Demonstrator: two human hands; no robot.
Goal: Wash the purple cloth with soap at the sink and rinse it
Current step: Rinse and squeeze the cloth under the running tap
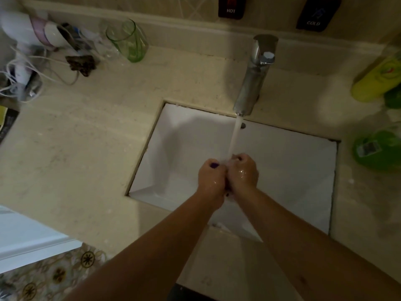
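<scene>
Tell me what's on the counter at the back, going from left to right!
White hair dryer → green glass → silver tap, with water running → yellow bottle at the right edge.

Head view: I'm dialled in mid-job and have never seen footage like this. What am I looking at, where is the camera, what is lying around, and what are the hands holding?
No machine here: a person works with bare hands. The one picture comes from a camera worn on the head, looking down at a white sink set in a beige counter. The tap is running, and the water falls onto both fists. The left hand and right hand are pressed together, fingers curled; a bit of purple cloth shows in the left one. Whether the right hand also grips it is hidden. On the counter: a green glass at the back left, cables further left, green bottles on the right.
</scene>
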